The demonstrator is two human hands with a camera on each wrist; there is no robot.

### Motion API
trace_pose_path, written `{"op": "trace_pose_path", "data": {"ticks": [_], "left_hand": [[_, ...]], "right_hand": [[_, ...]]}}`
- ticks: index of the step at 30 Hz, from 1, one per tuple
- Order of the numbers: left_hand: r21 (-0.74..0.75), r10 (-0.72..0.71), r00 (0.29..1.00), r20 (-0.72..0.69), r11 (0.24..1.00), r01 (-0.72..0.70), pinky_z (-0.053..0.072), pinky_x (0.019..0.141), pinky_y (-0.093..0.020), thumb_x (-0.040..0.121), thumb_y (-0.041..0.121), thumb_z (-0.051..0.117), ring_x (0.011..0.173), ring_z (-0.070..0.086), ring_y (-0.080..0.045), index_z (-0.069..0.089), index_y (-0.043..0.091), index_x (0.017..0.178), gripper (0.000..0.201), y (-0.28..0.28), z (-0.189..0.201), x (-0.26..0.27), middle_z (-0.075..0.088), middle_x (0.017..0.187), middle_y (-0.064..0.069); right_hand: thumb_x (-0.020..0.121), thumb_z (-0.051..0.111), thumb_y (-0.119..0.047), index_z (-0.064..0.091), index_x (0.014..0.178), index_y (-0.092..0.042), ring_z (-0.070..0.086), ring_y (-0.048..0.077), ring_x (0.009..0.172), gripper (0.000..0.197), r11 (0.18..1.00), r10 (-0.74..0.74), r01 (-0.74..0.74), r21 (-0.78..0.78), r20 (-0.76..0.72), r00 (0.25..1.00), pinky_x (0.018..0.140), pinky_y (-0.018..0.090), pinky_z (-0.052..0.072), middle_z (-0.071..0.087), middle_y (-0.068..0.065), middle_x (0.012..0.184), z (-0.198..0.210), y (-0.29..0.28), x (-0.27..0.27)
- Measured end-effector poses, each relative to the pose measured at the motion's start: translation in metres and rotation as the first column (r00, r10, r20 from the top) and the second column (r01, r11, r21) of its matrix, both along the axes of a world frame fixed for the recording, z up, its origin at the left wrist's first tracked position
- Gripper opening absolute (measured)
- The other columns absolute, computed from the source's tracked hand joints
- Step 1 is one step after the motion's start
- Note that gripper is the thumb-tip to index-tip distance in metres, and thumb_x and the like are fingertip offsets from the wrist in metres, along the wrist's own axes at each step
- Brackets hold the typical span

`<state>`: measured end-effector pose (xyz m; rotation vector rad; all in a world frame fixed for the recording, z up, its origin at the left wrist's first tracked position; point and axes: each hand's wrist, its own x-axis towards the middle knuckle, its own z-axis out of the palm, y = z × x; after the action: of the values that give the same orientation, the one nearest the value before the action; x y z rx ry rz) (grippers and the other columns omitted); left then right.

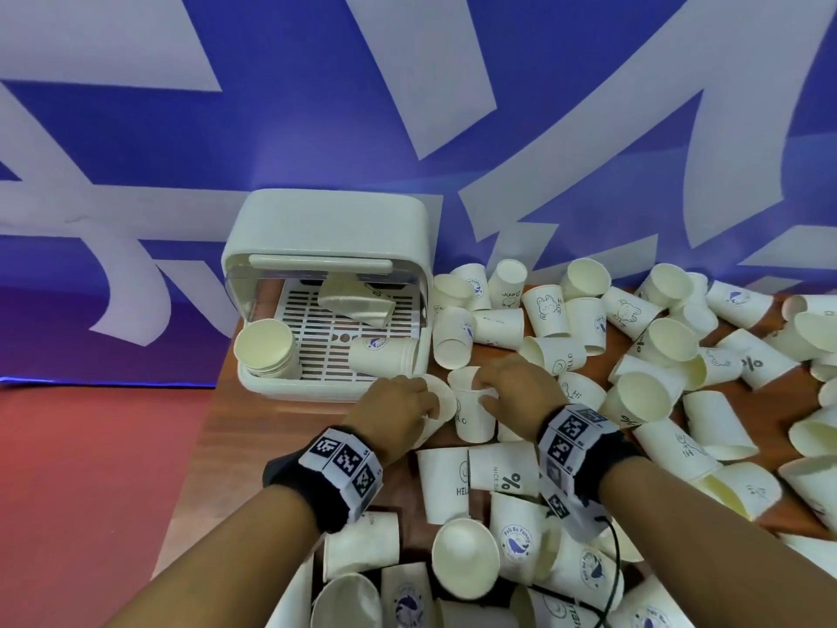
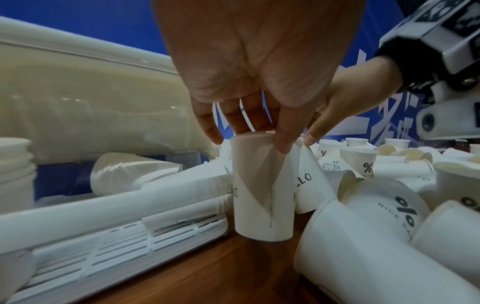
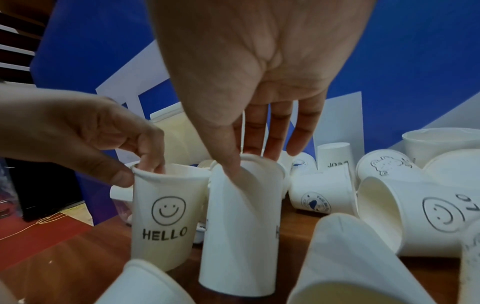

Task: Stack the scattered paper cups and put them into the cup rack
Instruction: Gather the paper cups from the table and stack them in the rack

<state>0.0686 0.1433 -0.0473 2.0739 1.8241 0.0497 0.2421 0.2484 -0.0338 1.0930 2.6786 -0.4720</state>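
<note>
Two white paper cups stand upright side by side on the wooden table (image 1: 235,423), just in front of the cup rack (image 1: 326,228). My left hand (image 1: 430,407) pinches the rim of the smiley HELLO cup (image 3: 166,216), thumb outside and fingertips inside; its seam side faces the left wrist view (image 2: 262,191). My right hand (image 1: 487,392) pinches the rim of the neighbouring cup (image 3: 241,216) from above. The white rack has its lid lifted. Inside are an upright stack (image 1: 267,351) and a lying stack (image 1: 385,353).
Several loose cups (image 1: 656,355) lie scattered across the table to the right and near me (image 1: 466,559), some upright, most on their sides. A blue and white banner (image 1: 407,106) hangs behind. The table's left edge drops to a red floor (image 1: 90,469).
</note>
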Motion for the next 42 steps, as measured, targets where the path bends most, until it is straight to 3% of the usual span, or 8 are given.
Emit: {"op": "trace_pose_path", "data": {"ticks": [3,6,10,25,32,37,42], "left_hand": [[0.106,0.063,0.997,0.044,0.992,-0.067,0.036,0.085,-0.033,0.084,0.016,0.051,0.098,0.056,-0.023,0.062,0.02,0.107,0.025,-0.013,0.012,-0.01,0.061,0.108,0.0],[0.209,0.106,0.983,0.149,0.968,-0.137,0.043,0.081,-0.035,0.079,0.016,0.055,0.09,0.06,-0.025,0.063,0.018,0.098,0.021,-0.027,0.026,-0.027,0.065,0.097,-0.002],[0.245,0.172,0.957,0.232,0.942,-0.229,0.047,0.079,-0.037,0.078,0.013,0.06,0.088,0.059,-0.023,0.064,0.017,0.097,0.019,-0.043,0.048,-0.052,0.065,0.094,-0.001],[0.438,0.383,0.892,0.24,0.777,-0.452,0.046,0.065,-0.03,0.078,0.011,0.071,0.079,0.066,-0.025,0.072,0.018,0.092,0.016,-0.083,0.087,-0.155,0.071,0.086,0.003],[0.387,0.427,0.873,0.236,0.782,-0.488,0.042,0.068,-0.028,0.083,0.018,0.069,0.082,0.064,-0.022,0.074,0.02,0.094,0.012,-0.088,0.082,-0.178,0.072,0.089,0.003],[0.35,0.418,0.877,0.237,0.805,-0.479,0.039,0.068,-0.025,0.083,0.017,0.068,0.085,0.064,-0.021,0.074,0.021,0.094,0.013,-0.088,0.071,-0.183,0.072,0.091,0.004],[0.287,0.391,0.902,0.184,0.856,-0.429,0.045,0.076,-0.031,0.085,0.017,0.064,0.091,0.064,-0.022,0.072,0.02,0.098,0.016,-0.079,0.057,-0.189,0.072,0.096,0.003]], "right_hand": [[0.091,0.051,-0.024,0.059,0.115,-0.022,0.048,0.018,0.111,0.026,1.0,-0.015,0.016,0.021,-0.041,0.999,0.086,0.028,0.039,0.059,-0.002,0.117,0.015,-0.005,0.0],[0.091,0.051,-0.025,0.06,0.111,-0.021,0.048,0.018,0.107,0.023,0.997,0.028,-0.024,0.079,-0.047,0.999,0.083,0.027,0.037,0.061,-0.001,0.113,0.028,-0.011,-0.004],[0.087,0.052,-0.022,0.062,0.102,-0.018,0.05,0.022,0.099,0.018,0.993,0.033,-0.021,0.117,-0.099,0.995,0.077,0.03,0.037,0.064,0.002,0.104,0.044,-0.022,-0.017],[0.091,0.049,-0.028,0.062,0.107,-0.02,0.054,0.022,0.103,0.022,0.979,0.117,-0.088,0.182,-0.154,0.981,0.079,0.03,0.039,0.065,0.001,0.107,0.073,-0.068,-0.117],[0.089,0.052,-0.027,0.065,0.1,-0.02,0.059,0.023,0.094,0.018,0.978,0.119,-0.079,0.192,-0.21,0.97,0.078,0.033,0.044,0.067,0.0,0.097,0.07,-0.075,-0.147],[0.089,0.053,-0.027,0.064,0.102,-0.02,0.058,0.023,0.095,0.019,0.979,0.119,-0.083,0.188,-0.191,0.974,0.079,0.033,0.043,0.067,0.0,0.099,0.068,-0.075,-0.155],[0.09,0.051,-0.028,0.063,0.103,-0.02,0.058,0.022,0.096,0.02,0.978,0.106,-0.077,0.193,-0.147,0.983,0.079,0.032,0.042,0.067,0.0,0.101,0.069,-0.071,-0.157]]}}
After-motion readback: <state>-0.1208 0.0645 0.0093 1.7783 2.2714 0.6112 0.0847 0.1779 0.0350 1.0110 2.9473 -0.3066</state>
